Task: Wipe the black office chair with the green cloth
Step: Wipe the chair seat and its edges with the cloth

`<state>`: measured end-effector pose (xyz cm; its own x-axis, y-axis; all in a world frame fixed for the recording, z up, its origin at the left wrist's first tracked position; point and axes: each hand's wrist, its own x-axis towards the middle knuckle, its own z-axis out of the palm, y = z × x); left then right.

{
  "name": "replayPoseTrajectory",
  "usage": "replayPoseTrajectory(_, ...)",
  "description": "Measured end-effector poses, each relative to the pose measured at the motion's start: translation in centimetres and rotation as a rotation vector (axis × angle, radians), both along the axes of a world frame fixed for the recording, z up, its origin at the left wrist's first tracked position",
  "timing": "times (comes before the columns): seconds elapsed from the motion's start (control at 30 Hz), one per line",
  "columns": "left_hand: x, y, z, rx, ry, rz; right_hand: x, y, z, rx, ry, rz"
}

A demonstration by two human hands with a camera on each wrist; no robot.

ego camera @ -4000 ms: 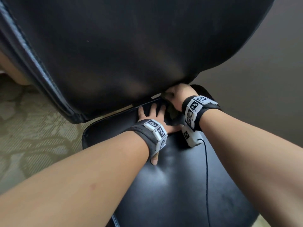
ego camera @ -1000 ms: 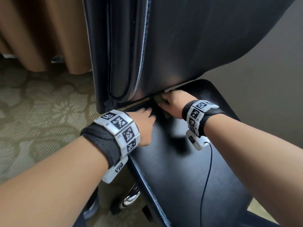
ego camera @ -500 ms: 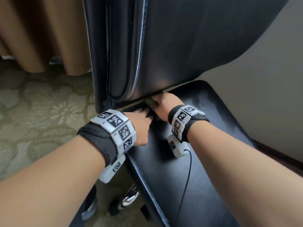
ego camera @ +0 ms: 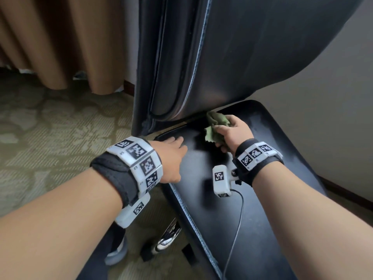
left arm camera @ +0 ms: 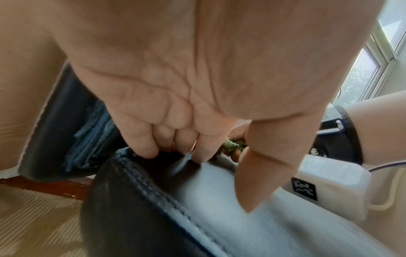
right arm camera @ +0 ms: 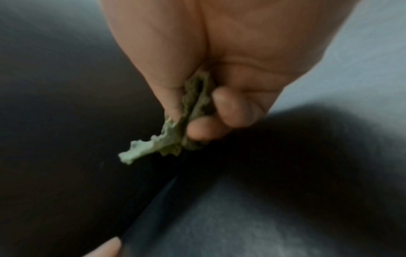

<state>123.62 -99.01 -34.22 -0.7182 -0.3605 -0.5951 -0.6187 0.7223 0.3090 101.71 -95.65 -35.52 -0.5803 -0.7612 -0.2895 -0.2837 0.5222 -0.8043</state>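
The black office chair fills the head view, its seat point(ego camera: 252, 209) below and its backrest point(ego camera: 252, 53) standing above. My right hand point(ego camera: 228, 132) grips the crumpled green cloth point(ego camera: 215, 126) at the crease where backrest and seat meet. The right wrist view shows the green cloth point(right arm camera: 175, 128) bunched between thumb and curled fingers point(right arm camera: 204, 130), a corner hanging free. My left hand point(ego camera: 171, 156) lies flat on the seat's back left corner, fingers straight. In the left wrist view its fingertips point(left arm camera: 149, 149) press near the stitched seat edge point(left arm camera: 167, 203).
Patterned carpet point(ego camera: 50, 148) spreads to the left, with brown curtains point(ego camera: 60, 41) behind. A pale wall point(ego camera: 323, 118) stands close on the right. Chair base legs and a caster point(ego camera: 119, 253) show under the seat's left edge. A thin cable point(ego camera: 236, 225) runs from my right wrist camera.
My right hand has drawn back from the crease and lifted slightly, so the green cloth now shows. The left hand has stayed on the seat corner.
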Motion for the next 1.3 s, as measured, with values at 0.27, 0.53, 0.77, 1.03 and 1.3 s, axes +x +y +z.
replayPoseTrajectory(0.27, 1.8, -0.1, 0.6, 0.003, -0.025, -0.020, 2.2, -0.7, -0.4, 0.227, 0.607, 0.377)
replayPoseTrajectory(0.53, 1.4, -0.2, -0.6, -0.013, -0.031, -0.029, 5.2, -0.8, 0.1, 0.163, 0.730, 0.676)
replayPoseTrajectory(0.77, 1.5, 0.1, -1.3, -0.039, -0.013, -0.025, 5.9, -2.0, -0.8, 0.344, 0.754, 0.576)
replayPoseTrajectory(1.03, 1.6, 0.2, -1.1, -0.035, -0.018, -0.020, 4.2, -2.1, -0.2, 0.434, 0.805, 0.507)
replayPoseTrajectory(1.3, 2.8, -1.6, 0.1, -0.006, -0.153, -0.067, 4.8, -1.1, 0.2, 0.372, 0.763, 0.562)
